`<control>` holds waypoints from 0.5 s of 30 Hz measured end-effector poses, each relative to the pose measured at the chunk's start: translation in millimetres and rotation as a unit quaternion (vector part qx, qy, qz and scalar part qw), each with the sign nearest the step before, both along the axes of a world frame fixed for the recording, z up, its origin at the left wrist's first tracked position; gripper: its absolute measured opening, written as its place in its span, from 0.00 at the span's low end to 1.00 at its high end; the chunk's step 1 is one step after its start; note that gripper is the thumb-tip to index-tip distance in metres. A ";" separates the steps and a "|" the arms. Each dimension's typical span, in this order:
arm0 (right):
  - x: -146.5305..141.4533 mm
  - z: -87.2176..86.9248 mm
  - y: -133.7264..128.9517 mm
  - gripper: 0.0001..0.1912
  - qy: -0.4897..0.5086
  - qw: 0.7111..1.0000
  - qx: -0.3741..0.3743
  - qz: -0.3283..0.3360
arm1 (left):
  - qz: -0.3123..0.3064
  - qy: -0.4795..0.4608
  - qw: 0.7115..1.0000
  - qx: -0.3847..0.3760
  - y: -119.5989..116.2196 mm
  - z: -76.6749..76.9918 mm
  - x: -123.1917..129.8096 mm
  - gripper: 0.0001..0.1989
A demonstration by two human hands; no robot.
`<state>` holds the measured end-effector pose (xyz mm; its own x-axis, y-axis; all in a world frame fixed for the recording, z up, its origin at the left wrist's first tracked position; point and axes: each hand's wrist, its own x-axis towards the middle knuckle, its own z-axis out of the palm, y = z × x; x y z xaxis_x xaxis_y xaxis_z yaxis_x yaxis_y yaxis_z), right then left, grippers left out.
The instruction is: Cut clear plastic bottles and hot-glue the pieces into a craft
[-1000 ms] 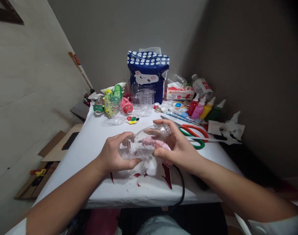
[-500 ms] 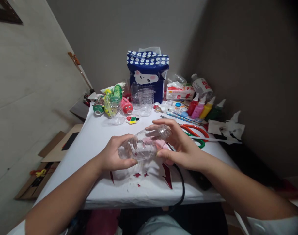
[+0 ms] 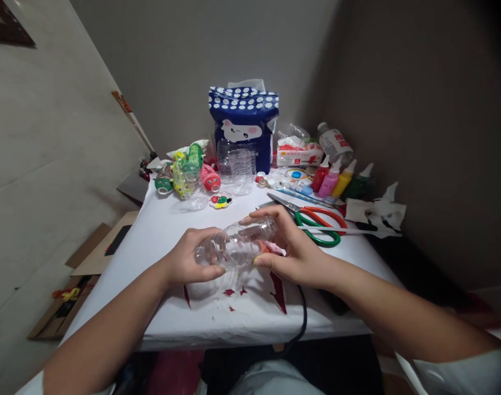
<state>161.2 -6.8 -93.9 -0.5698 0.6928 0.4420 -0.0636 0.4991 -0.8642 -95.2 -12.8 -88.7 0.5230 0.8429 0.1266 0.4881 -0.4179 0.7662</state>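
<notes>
A clear plastic bottle (image 3: 234, 246) lies tilted between my two hands above the front of the table, its neck up toward the right. My left hand (image 3: 195, 257) is wrapped round the bottle's lower left end. Around its neck end curl the fingers of my right hand (image 3: 289, 247), with the thumb underneath on the near side. Behind the right hand a small pink and orange thing (image 3: 272, 248) shows in part; its kind is hidden. Just beyond that hand lie scissors with green handles (image 3: 330, 241) and scissors with orange handles (image 3: 336, 217).
Red-torn white covering spreads over the table (image 3: 159, 323). Paint bottles (image 3: 344, 182), a tissue pack (image 3: 299, 153) and a labelled bottle (image 3: 335, 141) stand back right. A blue bag (image 3: 244, 118), cut clear bottles (image 3: 241, 173), painted bottles (image 3: 211, 178) and a paint palette (image 3: 220, 201) are behind. A black cable (image 3: 303, 312) hangs over the front edge.
The bottle and both hands have shifted slightly left, my right hand most. More of the scissors now shows beyond it. The whole view has moved a little.
</notes>
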 end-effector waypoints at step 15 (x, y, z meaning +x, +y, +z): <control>-6.6 -0.4 4.5 0.33 0.131 0.962 -0.187 0.150 | -0.080 -0.094 0.977 -0.171 3.9 9.1 -0.4 0.30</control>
<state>154.7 -2.4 -94.3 -0.6717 0.6535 0.3490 -0.3954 0.0821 -0.9148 -95.6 -8.8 -79.5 0.6466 0.7617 -0.0424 0.2745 -0.1804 0.9445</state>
